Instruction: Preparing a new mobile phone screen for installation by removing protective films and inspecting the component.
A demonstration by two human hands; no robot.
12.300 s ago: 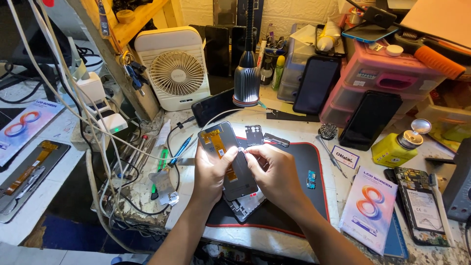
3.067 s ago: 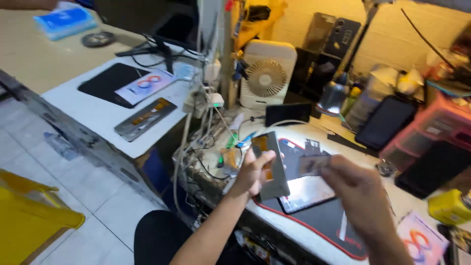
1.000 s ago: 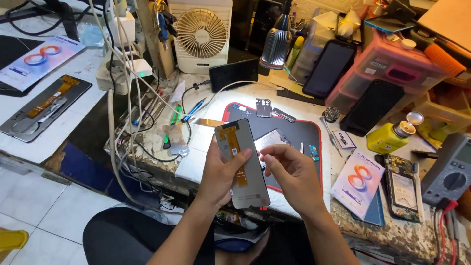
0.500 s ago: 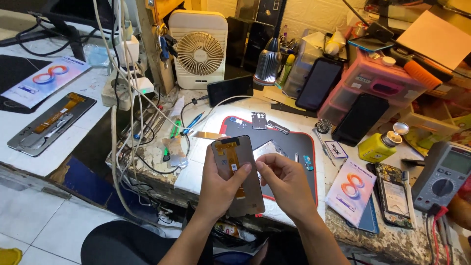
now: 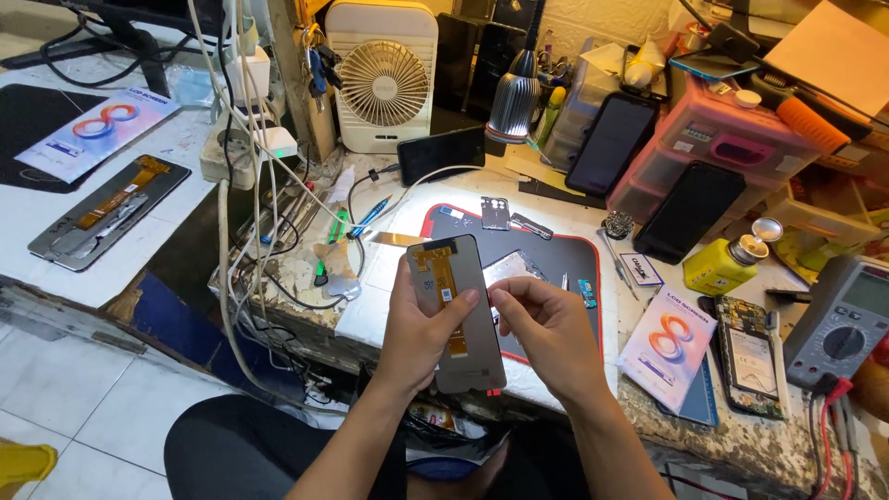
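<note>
The left hand (image 5: 419, 324) grips the phone screen panel (image 5: 457, 313) upright, long axis running away from the person; the right hand (image 5: 546, 324) pinches, seemingly, its right edge

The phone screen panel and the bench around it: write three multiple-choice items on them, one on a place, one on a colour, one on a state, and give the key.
1. Where does the small cream fan stand?
A. At the back of the bench, behind the mat
B. On the floor tiles
C. On top of the pink drawer box

2. What colour is the squat bottle right of the black work mat?
A. Blue
B. Yellow
C. White

3. How is the phone screen panel held?
A. Lying flat on the mat, untouched
B. Gripped in the left hand, back side up, off the bench
C. Pinched in the right hand alone

Key: 1 A, the fan sits upright at the rear edge. 2 B, its body is plainly yellow. 3 B, the left hand's fingers wrap the panel, whose orange flex cable faces the camera; the right hand is beside its edge.
</note>
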